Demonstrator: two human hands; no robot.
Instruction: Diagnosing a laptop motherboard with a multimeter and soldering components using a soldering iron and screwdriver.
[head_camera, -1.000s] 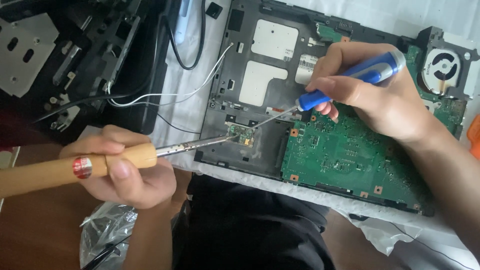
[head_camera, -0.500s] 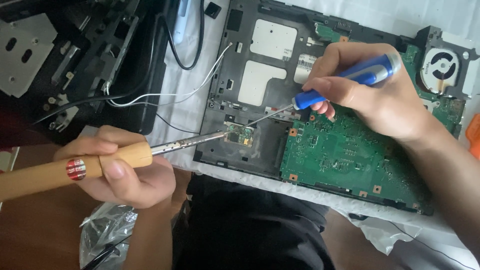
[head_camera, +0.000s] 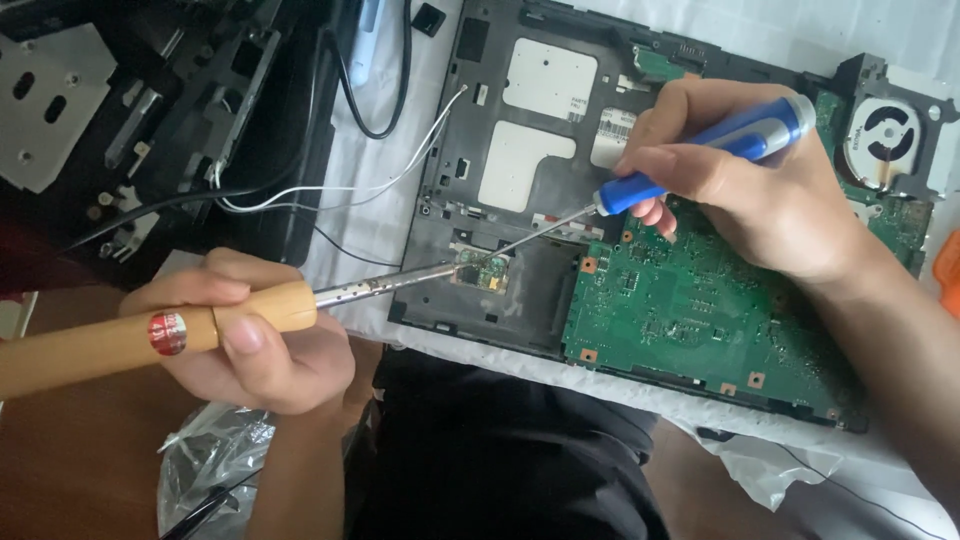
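Gripping a wooden-handled soldering iron (head_camera: 150, 335), the left hand (head_camera: 250, 345) is closed round the handle, thumb on top, and the iron's metal shaft reaches to the small circuit board (head_camera: 482, 270) set in the open laptop chassis (head_camera: 500, 300). The right hand (head_camera: 760, 190) is wrapped round a blue-handled screwdriver (head_camera: 700, 150), whose thin shaft slants down to the same small circuit board, so both tips meet there; whether they touch the board cannot be told. Just beside the small circuit board, toward the right hand, lies the green motherboard (head_camera: 700, 310). Beyond the motherboard, at the chassis's far corner, sits a cooling fan (head_camera: 890, 135). White wires (head_camera: 330, 190) run from the chassis toward a black dismantled casing (head_camera: 200, 110) on the side of the left hand. A crumpled plastic bag (head_camera: 205, 450) lies below the left hand, well apart from the small circuit board.
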